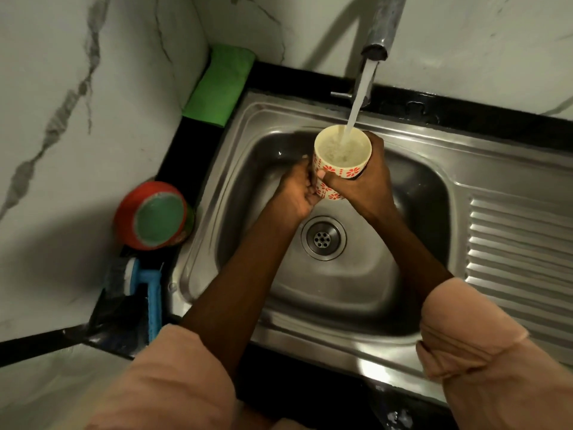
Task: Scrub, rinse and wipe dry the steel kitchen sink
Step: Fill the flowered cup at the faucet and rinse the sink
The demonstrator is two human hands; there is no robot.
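Progress, as I read it: rinse stage. The cup is filling under the tap, probably to slosh water round the basin. The brush [145,293] lies idle well to the left of the left hand, near the body, next to a red tub [155,216] of green paste. The green cloth [221,85] sits folded up and to the left of the hands, in the corner by the wall, so wiping dry looks still to do. No suds visible in the sink [356,287]; it looks wet, but the glare makes that hard to call.

Left hand [296,193]: forearm reaching in over the basin, fingers curled against the cup's left side, low down.

Cup [341,162]: upright, held between both hands, above the basin and beyond the drain [323,238]. Water stream [359,103] falls straight into it; nearly full.

Right hand [367,184]: wrapped round the cup's right side, thumb across the front, firm grip. Tap [383,29] is directly above it.
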